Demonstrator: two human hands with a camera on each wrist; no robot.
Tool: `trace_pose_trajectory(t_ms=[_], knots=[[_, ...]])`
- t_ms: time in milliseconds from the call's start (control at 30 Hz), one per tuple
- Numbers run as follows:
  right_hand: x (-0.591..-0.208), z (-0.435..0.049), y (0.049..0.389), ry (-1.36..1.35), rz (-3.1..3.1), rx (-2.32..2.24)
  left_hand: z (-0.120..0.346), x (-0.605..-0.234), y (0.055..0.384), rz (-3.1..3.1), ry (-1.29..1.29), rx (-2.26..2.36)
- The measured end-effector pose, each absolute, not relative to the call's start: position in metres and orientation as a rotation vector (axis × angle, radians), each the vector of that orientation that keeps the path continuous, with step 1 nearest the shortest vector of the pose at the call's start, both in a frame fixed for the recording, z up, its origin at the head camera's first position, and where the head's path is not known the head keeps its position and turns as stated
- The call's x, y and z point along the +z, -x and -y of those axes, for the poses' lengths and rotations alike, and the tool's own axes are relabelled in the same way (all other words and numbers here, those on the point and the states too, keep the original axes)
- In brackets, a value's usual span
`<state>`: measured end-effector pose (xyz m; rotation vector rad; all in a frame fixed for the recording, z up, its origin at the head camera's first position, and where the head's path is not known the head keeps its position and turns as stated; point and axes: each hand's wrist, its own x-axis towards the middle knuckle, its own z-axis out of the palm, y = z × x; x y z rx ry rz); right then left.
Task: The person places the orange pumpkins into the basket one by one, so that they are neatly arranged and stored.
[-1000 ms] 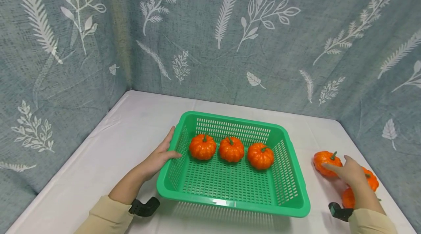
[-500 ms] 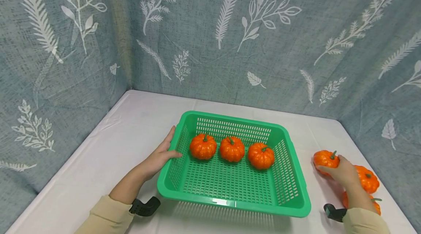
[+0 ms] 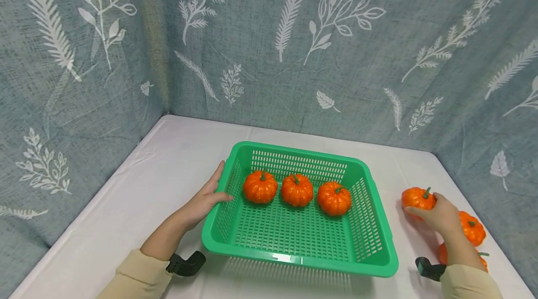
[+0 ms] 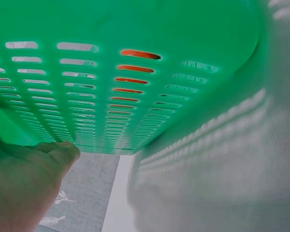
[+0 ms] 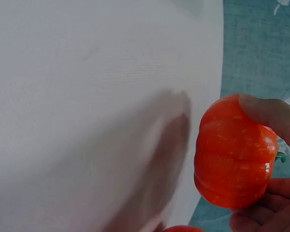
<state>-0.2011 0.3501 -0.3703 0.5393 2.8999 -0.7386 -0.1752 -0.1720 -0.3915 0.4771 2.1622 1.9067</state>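
My right hand grips a small orange pumpkin with a green stem, right of the basket. The right wrist view has the thumb on one side of this pumpkin and curled fingers on the other. On the left, my left hand holds the side rim of a green plastic basket, thumb over the edge. The left wrist view looks along the basket's slotted wall past that hand. Three more orange pumpkins stand in a row inside: left, middle and right.
Behind the right forearm, two more pumpkins lie on the white table: a rear one and a front one, partly hidden by the arm. A grey-green leaf-patterned curtain walls the back and sides.
My right hand has closed round the nearest loose pumpkin and raised it slightly. The left hand and the basket stay as they were.
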Motion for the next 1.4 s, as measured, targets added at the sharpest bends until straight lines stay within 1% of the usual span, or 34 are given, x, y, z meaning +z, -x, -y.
trace_pose_trajectory(t_ms=[367, 800, 1167, 1400], knots=[[-0.358, -0.343, 0.201, -0.425, -2.998, -0.770, 0.172, -0.391, 0.174, -2.159, -0.464, 1.906], [-0.328, -0.317, 0.206, -0.262, -3.054, -0.790, 0.172, -0.391, 0.175, -2.153, -0.473, 1.908], [-0.297, -0.285, 0.199, -0.050, -3.150, -0.757, 0.172, -0.390, 0.175, -2.175, -0.453, 1.886], [-0.285, -0.260, 0.200, 0.063, -3.152, -0.747, 0.172, -0.390, 0.175, -2.165, -0.454, 1.897]])
